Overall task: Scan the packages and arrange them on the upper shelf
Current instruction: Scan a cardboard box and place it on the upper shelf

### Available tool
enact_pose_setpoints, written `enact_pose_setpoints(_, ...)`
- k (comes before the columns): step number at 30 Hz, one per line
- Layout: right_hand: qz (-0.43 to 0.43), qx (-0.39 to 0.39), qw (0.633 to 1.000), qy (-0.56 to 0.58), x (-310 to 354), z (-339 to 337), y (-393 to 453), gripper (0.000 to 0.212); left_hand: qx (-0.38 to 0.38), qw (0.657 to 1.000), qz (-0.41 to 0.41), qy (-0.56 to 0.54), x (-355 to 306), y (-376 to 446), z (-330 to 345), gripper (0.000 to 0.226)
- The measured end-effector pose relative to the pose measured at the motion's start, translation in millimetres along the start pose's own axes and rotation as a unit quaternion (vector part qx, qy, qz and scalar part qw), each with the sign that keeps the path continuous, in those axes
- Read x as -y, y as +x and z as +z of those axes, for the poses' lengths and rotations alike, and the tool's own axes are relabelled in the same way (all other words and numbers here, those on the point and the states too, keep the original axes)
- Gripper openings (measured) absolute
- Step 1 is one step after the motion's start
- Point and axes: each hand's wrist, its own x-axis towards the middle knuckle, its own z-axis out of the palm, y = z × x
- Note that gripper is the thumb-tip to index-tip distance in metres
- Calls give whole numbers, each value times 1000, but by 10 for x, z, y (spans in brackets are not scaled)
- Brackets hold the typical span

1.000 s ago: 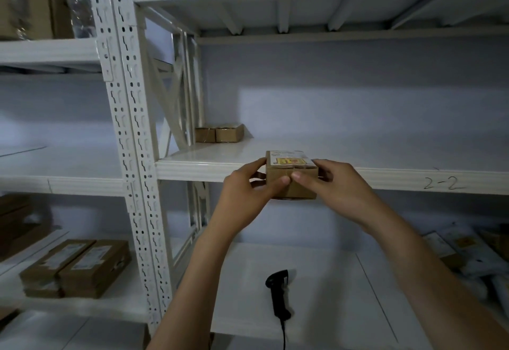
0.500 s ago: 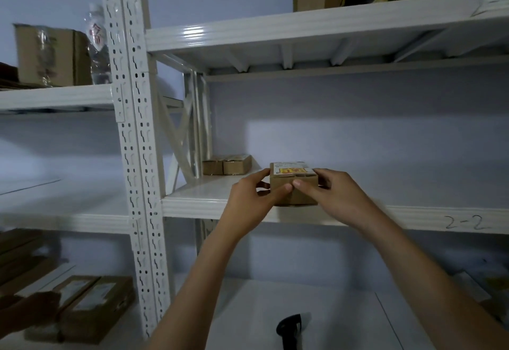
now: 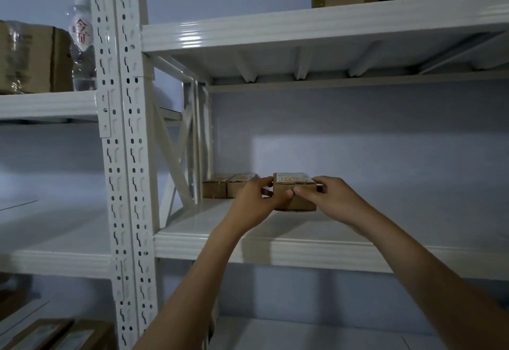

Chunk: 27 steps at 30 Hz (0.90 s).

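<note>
A small brown cardboard package (image 3: 303,201) with a white and yellow label on top sits over the white upper shelf (image 3: 275,250). Both hands hold it. My left hand (image 3: 256,198) grips its left side, thumb on the front face. My right hand (image 3: 330,197) grips its right side, thumb meeting the other thumb at the front. Two similar small packages (image 3: 228,188) stand side by side at the shelf's back left corner, just left of the held one. The scanner is out of view.
A perforated white upright (image 3: 124,157) stands left of my arms. Above is another shelf (image 3: 303,30) carrying boxes. On the left rack sit a large cardboard box (image 3: 30,57) and a plastic bottle (image 3: 82,38). Flat cartons (image 3: 55,336) lie at the bottom left.
Both hands have carried the package up from the shelf's front edge and further in, onto the shelf towards the two boxes at the back. My view has tilted up; the scanner dropped out of sight.
</note>
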Motion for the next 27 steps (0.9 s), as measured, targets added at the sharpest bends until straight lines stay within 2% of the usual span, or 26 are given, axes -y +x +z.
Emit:
enact_pose_setpoints(2, 27, 11, 1000, 6, -12, 61, 143, 75, 21, 1000, 0, 21, 156, 183, -17, 37)
enact_pose_setpoints(6, 45, 52, 998, 2, -37, 131, 454, 69, 30, 998, -10, 54, 384, 510, -25, 64)
enact_pose_setpoints(8, 46, 65, 997, -8, -80, 172, 617, 67, 37, 995, -24, 92, 468, 667, -27, 66)
enact_pose_setpoints(12, 46, 93, 992, -71, -154, 261, 959, 64, 72, 976, -36, 202, 579, 972, -17, 46)
enact_pose_setpoints(16, 35, 134, 974, -178, -236, 387, 1281, 51, 87, 951, -51, 291, 844, 1260, 76, 50)
enact_pose_setpoints(18, 27, 148, 965, -215, -278, 455, 1422, 49, 111, 933, -60, 338, 999, 1408, 124, 42)
enact_pose_setpoints(23, 0, 158, 946, -282, -301, 605, 1685, 47, 130, 902, -89, 401, 1414, 1849, 170, 61)
enact_pose_setpoints(27, 5, 164, 940, -299, -296, 679, 1844, 45, 165, 899, -100, 394, 1254, 1828, 59, 41)
